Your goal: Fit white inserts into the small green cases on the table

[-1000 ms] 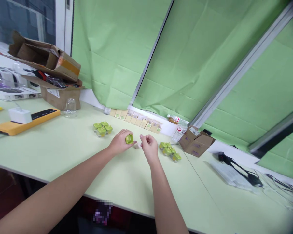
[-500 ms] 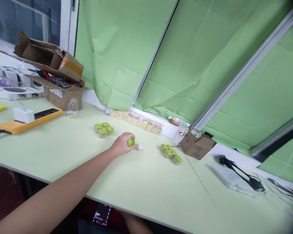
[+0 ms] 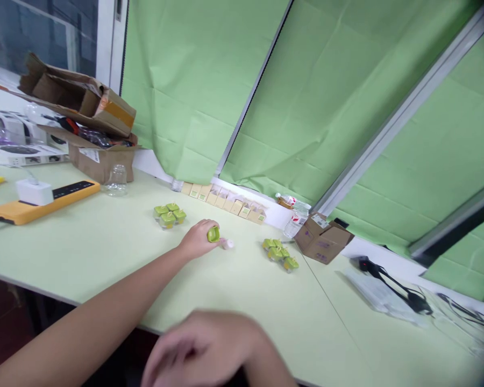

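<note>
My left hand is closed round a green square lid above the middle of the table, its hollow side facing me. Touching or just beside the fingertips is a small white round piece; I cannot tell whether it is held too. My right hand is over the table's front edge, blurred, its fingers curled down and partly cut off. Several small clear containers with green lids stand in a cluster to the left of my left hand. Another such cluster stands to its right.
Small tan boxes line the back edge. Cardboard boxes, a clear jar and an orange power strip occupy the left. Plastic bottles, a brown carton and black cables lie right.
My right hand has come up from below the table's front edge into view, covering where a lit phone screen showed. My left hand keeps the green lid in nearly the same place.
</note>
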A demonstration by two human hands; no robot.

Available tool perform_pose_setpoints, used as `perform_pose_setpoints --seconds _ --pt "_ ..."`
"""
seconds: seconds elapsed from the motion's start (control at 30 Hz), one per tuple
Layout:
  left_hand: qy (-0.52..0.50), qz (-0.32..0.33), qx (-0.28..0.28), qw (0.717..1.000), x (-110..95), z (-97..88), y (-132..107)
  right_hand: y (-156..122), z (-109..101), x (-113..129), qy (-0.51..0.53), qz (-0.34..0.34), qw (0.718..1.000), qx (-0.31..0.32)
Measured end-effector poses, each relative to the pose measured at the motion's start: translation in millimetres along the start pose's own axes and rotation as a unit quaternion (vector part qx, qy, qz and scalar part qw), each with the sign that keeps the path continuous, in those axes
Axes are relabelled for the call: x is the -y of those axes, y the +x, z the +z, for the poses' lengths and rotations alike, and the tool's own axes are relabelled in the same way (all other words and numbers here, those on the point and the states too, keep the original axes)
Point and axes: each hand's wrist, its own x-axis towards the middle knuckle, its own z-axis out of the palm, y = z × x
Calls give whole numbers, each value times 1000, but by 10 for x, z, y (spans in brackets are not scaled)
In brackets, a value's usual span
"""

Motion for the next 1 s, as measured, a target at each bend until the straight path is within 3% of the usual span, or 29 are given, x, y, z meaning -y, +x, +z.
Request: perform_pose_setpoints --seconds 0.07,0.1,0.13,0.2,0.23,0.27,0.33,0.43,0.57,0.83,1.0 --pt "4 1 6 1000 9 -8 2 -191 -468 242 17 -61 983 -174" --pt "9 0 7 1000 15 -10 5 -264 -731 274 -11 -76 958 -276" --pt "16 -4 5 1000 23 -11 9 -316 -991 243 -53 -80 918 -386" --pt "33 -19 -13 999 41 -8 20 -361 -1433 21 -170 -40 804 -569" --pt "40 -28 -27 998 51 -6 25 -360 -1591 -142 -234 -10 752 -616" --pt "44 -37 -39 998 61 -3 28 -351 -1700 -318 -292 12 719 -630" --pt "46 -46 -50 997 76 4 31 -326 -1782 -647 -361 43 691 -625" --pt "41 -42 -43 997 81 13 22 -306 -1716 -943 -415 87 693 -583" --pt "39 -40 -38 998 69 19 4 -295 -1670 -1011 -408 73 699 -583" --pt "38 -14 -9 999 114 27 1 -231 -1792 -937 -134 -46 726 -672" --pt "46 -14 -14 999 128 34 1 -225 -1755 -881 -114 -74 732 -668"
